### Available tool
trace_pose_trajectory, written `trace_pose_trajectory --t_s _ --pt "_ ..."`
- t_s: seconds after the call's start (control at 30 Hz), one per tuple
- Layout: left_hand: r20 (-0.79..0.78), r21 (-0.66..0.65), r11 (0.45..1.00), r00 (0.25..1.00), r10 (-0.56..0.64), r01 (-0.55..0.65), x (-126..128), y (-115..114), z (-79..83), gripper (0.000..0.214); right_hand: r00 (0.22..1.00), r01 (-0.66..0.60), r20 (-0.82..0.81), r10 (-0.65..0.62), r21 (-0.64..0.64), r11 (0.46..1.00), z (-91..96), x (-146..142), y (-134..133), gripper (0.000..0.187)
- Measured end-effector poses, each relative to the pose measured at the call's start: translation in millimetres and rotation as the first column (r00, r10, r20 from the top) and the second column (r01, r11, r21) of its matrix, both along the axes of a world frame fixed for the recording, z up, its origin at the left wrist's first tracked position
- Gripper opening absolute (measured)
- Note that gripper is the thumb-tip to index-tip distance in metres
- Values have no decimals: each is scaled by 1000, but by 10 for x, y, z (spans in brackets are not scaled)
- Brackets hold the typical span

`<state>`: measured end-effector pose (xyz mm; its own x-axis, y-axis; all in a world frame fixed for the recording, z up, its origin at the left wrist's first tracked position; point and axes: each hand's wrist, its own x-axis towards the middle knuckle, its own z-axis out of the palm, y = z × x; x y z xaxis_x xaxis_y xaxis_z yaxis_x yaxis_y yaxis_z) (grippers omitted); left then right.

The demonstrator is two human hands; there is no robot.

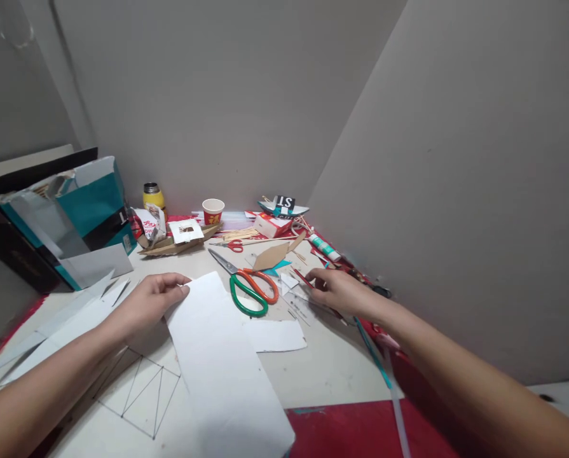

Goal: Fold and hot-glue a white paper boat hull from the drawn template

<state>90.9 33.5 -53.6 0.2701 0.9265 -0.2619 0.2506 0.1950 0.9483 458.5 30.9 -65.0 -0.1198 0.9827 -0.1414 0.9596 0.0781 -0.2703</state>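
My left hand [163,298] pinches the upper left corner of a long white sheet of card [222,362], which slants down toward me. Over the right side of the table, my right hand [334,289] has its fingers curled round a thin red stick [302,276]; its exact kind is hard to make out. Between the hands lie large scissors [250,286] with one green and one orange handle, blades pointing away to the left. A smaller white card piece [277,335] lies just in front of them. Pencil-like lines form triangles on a drawing [138,391] under my left forearm.
Behind are a yellow bottle [154,198], a paper cup [213,211], a brown cardboard boat shape [184,243], small red scissors [235,245] and a glue tube [325,248]. Folded boxes [93,210] stand at left. Walls bound the back and right.
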Motion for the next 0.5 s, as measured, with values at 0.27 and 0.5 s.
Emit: trace_pose_trajectory --t_s 0.27,0.5 --pt "-76 88 993 993 91 -84 -59 129 58 37 583 7 -795 -165 -199 980 125 -84 -372 36" --pt "-106 257 949 970 217 -185 103 218 -90 41 153 -183 -975 -158 -185 965 140 -468 -385 40"
